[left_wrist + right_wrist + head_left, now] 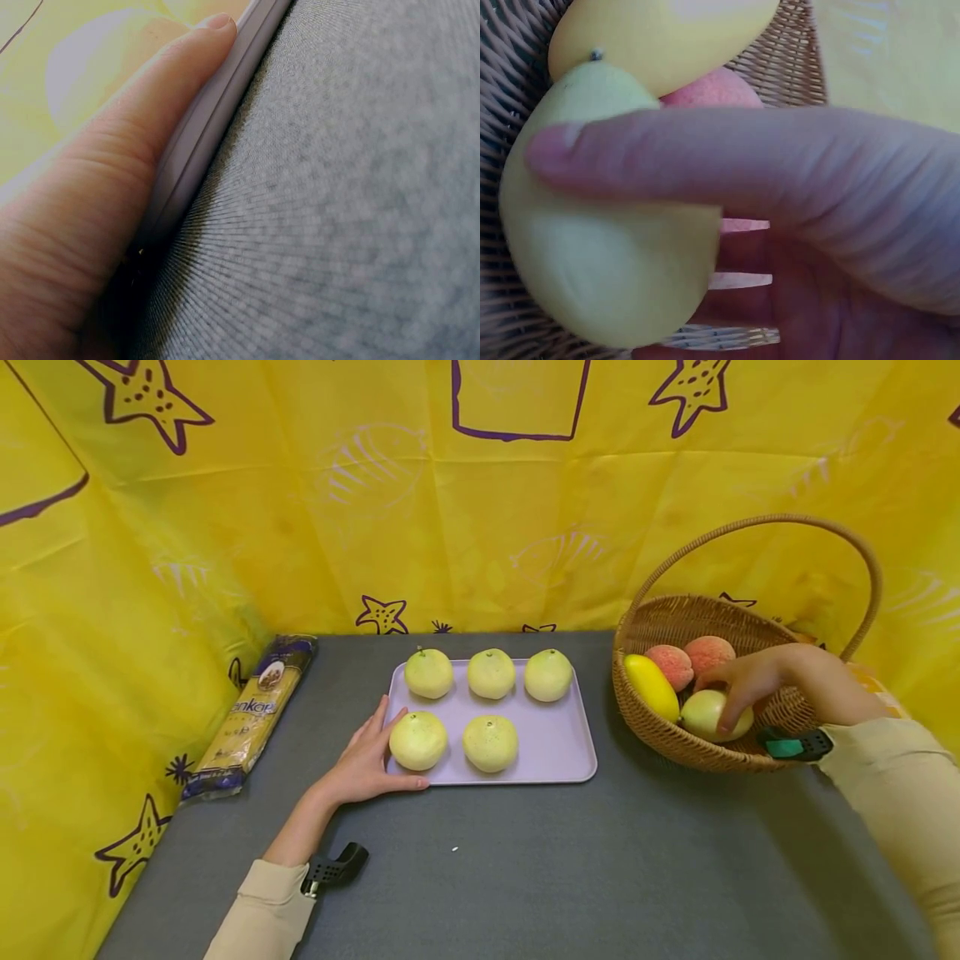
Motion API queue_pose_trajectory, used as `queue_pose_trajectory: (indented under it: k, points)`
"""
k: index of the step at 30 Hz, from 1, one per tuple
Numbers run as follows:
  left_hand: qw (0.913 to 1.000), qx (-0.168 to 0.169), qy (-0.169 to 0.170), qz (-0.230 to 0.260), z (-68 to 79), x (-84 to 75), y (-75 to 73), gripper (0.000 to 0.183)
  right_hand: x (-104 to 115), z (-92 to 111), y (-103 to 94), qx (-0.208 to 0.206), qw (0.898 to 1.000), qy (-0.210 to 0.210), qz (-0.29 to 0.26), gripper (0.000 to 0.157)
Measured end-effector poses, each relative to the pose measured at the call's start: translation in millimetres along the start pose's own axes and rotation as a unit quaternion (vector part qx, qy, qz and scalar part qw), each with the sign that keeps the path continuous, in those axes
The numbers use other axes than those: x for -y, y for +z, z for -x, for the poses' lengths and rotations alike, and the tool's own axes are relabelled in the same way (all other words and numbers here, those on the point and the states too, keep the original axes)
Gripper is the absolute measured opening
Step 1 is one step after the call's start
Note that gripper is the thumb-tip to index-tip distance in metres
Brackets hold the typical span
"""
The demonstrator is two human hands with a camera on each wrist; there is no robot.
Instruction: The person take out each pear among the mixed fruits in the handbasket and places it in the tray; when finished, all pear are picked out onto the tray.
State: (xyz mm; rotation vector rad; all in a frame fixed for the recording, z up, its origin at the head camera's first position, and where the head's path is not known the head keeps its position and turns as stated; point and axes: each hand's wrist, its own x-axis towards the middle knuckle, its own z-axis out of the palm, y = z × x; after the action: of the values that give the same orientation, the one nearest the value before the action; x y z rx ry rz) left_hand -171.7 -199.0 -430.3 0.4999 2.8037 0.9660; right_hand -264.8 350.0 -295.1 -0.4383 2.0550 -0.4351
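Inside the wicker basket (678, 747), my right hand (757, 681) grips a pale green, pear-shaped fruit (702, 717). In the right wrist view my thumb lies across the near side of this fruit (607, 255), with the other fingers behind it, partly hidden. A yellow mango-like fruit (651, 687) and two peaches (709, 653) lie beside it. My left hand (367, 760) touches the near left corner of a lilac tray (555, 752), its thumb along the front edge. Several round pale yellow-green fruits (491, 743) with short stems sit on the tray in two rows.
A pack of pasta (251, 718) lies on the dark grey table at the left. The basket's tall handle (787, 518) arches above the right forearm. Yellow patterned cloth (487, 543) hangs behind and at the sides.
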Motion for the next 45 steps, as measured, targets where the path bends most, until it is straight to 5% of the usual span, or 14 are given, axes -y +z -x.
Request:
queue_pose_trajectory:
  k: [7, 14, 23, 30, 45]
  points:
    - [1.0, -0.001, 0.002, 0.002, 0.3, 0.7, 0.5, 0.119, 7, 9, -1.2, -0.027, 0.999, -0.017, 0.014, 0.064]
    - [1.0, -0.003, 0.001, -0.001, 0.3, 0.8, 0.6, 0.119, 15, 20, 2.9, -0.095, 0.993, -0.028, 0.057, 0.073]
    - [1.0, -0.002, 0.0, 0.002, 0.0, 0.3, 0.4, 0.119, 23, 35, 13.5, -0.171, 0.98, -0.066, 0.079, 0.071]
    - [1.0, -0.002, 0.0, 0.0, 0.2, -0.3, 0.6, 0.119, 25, 40, 26.3, -0.243, 0.96, -0.094, 0.103, 0.072]
    - [1.0, 0.001, 0.004, -0.003, -1.1, -0.2, -0.5, 0.121, 28, 27, 59.9, -0.367, 0.921, -0.126, -0.039, 0.062]
